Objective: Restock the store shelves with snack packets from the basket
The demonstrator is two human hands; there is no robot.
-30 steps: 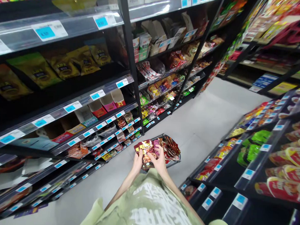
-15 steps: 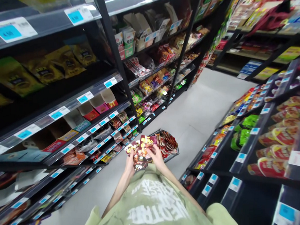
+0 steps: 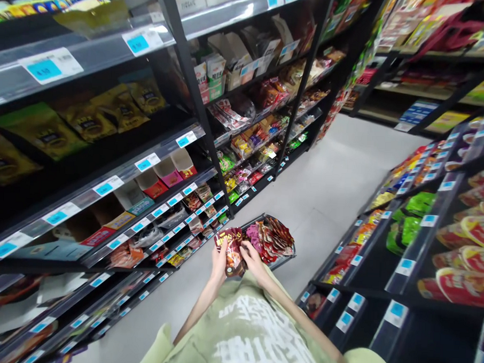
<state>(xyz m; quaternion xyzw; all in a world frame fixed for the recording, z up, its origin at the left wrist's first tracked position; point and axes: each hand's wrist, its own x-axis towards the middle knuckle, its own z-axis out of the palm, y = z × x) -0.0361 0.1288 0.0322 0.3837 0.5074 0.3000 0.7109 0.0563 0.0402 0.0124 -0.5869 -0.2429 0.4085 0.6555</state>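
Dark red-brown snack packets are held in front of my green shirt. My left hand grips their left side, the thumb over the front. On their right edge my right hand is closed, with its fingers bent against the packets. Just beyond and to the right sits a dark basket with many red-brown packets fanned out in it. Some purple packets lie at its left, close to my right hand.
Tall shelving with snacks and price tags runs along the left. Lower shelves with red cup-shaped packs and green bags stand at the right. A grey floor aisle lies between them, with another shelf across its far end.
The held packets, spread out before, are now gathered closer together, and my hands are nearer each other. More purple shows in the basket. The view has shifted slightly.
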